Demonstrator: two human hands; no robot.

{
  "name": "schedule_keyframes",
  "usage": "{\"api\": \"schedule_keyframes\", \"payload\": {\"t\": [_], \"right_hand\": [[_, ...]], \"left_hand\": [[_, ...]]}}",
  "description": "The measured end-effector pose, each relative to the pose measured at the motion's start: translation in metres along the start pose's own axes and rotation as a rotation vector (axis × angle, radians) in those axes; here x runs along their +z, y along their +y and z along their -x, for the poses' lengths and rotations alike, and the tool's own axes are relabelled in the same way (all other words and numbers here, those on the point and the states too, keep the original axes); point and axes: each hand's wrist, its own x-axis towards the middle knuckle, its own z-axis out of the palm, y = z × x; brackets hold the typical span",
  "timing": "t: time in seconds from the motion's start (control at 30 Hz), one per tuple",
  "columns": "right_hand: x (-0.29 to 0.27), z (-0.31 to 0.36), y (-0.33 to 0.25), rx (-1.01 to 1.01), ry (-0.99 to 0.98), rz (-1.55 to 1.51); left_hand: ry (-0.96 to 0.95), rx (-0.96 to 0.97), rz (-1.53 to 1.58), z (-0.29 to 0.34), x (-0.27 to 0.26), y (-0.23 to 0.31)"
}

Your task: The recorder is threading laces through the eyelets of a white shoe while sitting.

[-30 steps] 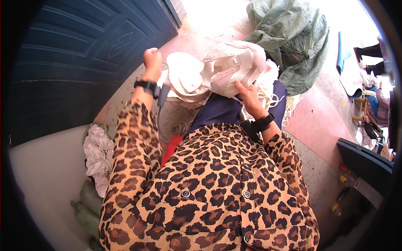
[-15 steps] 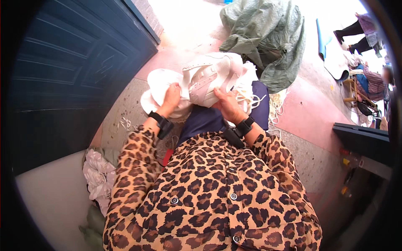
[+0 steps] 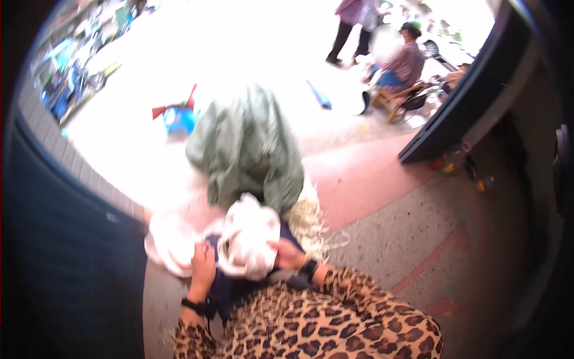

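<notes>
A white shoe upper [image 3: 250,242] rests over my dark-blue-clad lap, blurred by motion. My right hand [image 3: 288,254] grips its right edge, with the thumb on top. Beside its left edge is my left hand [image 3: 204,263], fingers curled closed; what is between them, if anything, is hidden. Another bundle of white shoe pieces [image 3: 172,244] lies to the left, next to my left fingers. Dark bands circle both wrists.
A green woven sack [image 3: 245,146] stands just past my knees, with pale cords [image 3: 309,221] spilling beside it. Dark blue doors stand left [image 3: 72,257] and right [image 3: 463,96]. Beyond are a blue object [image 3: 179,121], a seated person [image 3: 408,66] and a standing person [image 3: 353,30].
The view has swung up and right, so more of the ground outside shows. My left hand has moved off the spot where it pinched the white pieces; my right hand keeps hold of the shoe upper.
</notes>
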Motion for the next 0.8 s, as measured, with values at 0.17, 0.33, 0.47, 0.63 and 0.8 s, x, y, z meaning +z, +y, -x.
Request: {"api": "schedule_keyframes", "payload": {"t": [0.17, 0.33, 0.47, 0.63, 0.8], "right_hand": [[0.003, 0.011, -0.028, -0.016, -0.049, 0.033], [0.012, -0.006, -0.027, 0.032, -0.024, 0.039], [0.010, -0.008, -0.027, -0.027, 0.129, 0.136], [-0.018, 0.015, 0.004, 0.200, 0.500, 0.929], [-0.012, 0.013, 0.006, 0.303, 0.369, 0.526]], "left_hand": [[-0.389, 0.121, 0.039, 0.018, 0.006, 0.028], [-0.541, 0.453, -0.141, 0.039, 0.018, 0.035], [-0.527, 0.372, -0.273, 0.039, 0.015, 0.030], [-0.362, 0.321, -0.224, 0.044, 0.011, 0.028], [-0.326, 0.195, -0.092, 0.042, 0.010, 0.022]]}}
